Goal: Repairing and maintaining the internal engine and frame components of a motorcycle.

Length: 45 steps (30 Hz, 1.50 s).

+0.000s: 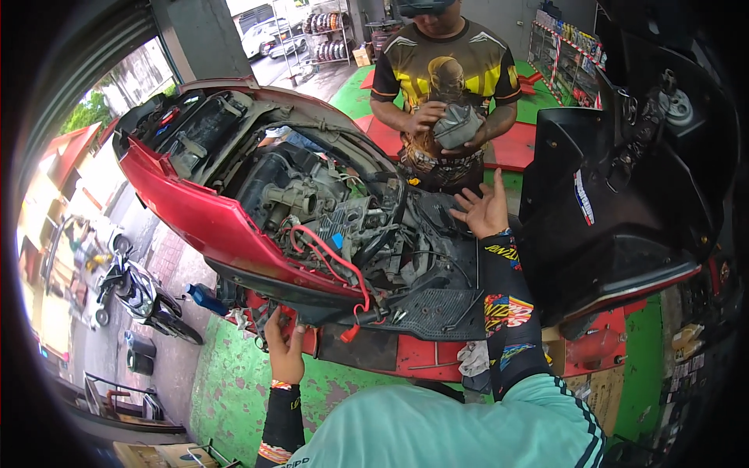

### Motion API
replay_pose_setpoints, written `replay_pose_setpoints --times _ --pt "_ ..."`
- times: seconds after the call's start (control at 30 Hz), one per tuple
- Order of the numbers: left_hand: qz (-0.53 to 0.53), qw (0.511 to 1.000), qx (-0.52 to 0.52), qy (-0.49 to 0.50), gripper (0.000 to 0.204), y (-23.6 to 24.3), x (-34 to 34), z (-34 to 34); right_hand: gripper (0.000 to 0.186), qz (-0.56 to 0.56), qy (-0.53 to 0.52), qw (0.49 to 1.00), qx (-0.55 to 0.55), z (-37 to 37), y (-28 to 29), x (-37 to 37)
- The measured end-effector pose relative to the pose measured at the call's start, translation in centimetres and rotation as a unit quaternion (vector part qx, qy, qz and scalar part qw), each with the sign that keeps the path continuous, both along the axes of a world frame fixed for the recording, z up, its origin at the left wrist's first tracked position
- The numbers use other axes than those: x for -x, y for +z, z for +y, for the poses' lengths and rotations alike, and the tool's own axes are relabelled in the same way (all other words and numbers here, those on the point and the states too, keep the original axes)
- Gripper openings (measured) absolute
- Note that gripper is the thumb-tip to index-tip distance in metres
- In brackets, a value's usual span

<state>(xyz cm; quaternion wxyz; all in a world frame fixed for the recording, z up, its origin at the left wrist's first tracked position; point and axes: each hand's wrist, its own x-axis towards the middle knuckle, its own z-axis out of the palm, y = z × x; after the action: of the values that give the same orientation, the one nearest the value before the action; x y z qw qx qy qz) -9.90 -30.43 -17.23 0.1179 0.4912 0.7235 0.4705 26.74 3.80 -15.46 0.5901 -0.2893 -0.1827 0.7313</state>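
My right hand [484, 209] is raised palm up with its fingers spread, holding nothing, over the right side of a scooter's dark footboard [429, 300]. My left hand [285, 347] has thumb and fingers apart at the lower edge of the red body panel [187, 199]; whether the fingertips touch it is unclear. The scooter's seat is off, exposing the grimy engine [312, 203] and a red hose [335, 257]. Facing me, a co-worker [421, 70] holds a grey boxy part [456, 125] in both hands, just beyond my right hand.
The black front fairing [624, 195] stands close on my right. The scooter rests on a red lift platform [425, 359] with a white rag [473, 359] on it. Parked motorcycles [148, 300] are outside at left. A tire rack [328, 31] and parts shelves [562, 54] stand behind.
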Motion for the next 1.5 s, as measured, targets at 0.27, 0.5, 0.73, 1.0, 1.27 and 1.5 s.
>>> replay_pose_setpoints --times 0.27,0.5,0.73,1.0,1.27,1.5 --pt "-0.047 0.998 0.012 0.028 0.056 0.1 -0.8 0.3 0.131 0.062 0.084 0.994 -0.025 1.9 -0.1 3.3" --pt "-0.120 0.992 0.045 0.016 0.055 0.3 -0.4 0.6 0.135 0.148 0.071 0.986 -0.027 4.0 0.4 6.9" --pt "-0.220 0.973 0.058 -0.049 0.053 0.0 0.5 0.4 0.096 0.190 0.010 0.980 -0.052 3.9 1.1 7.3" --pt "-0.228 0.964 0.078 -0.110 0.051 0.4 1.3 0.5 0.084 0.104 0.021 0.993 -0.046 0.7 -1.3 6.7" --pt "-0.184 0.965 0.106 -0.153 0.051 0.0 2.4 0.6 0.060 -0.023 0.060 0.993 -0.096 -8.7 -4.7 5.5" --pt "-0.185 0.960 0.116 -0.174 0.051 -0.4 2.9 0.5 0.061 -0.155 0.037 0.983 -0.087 -10.9 -3.6 8.7"
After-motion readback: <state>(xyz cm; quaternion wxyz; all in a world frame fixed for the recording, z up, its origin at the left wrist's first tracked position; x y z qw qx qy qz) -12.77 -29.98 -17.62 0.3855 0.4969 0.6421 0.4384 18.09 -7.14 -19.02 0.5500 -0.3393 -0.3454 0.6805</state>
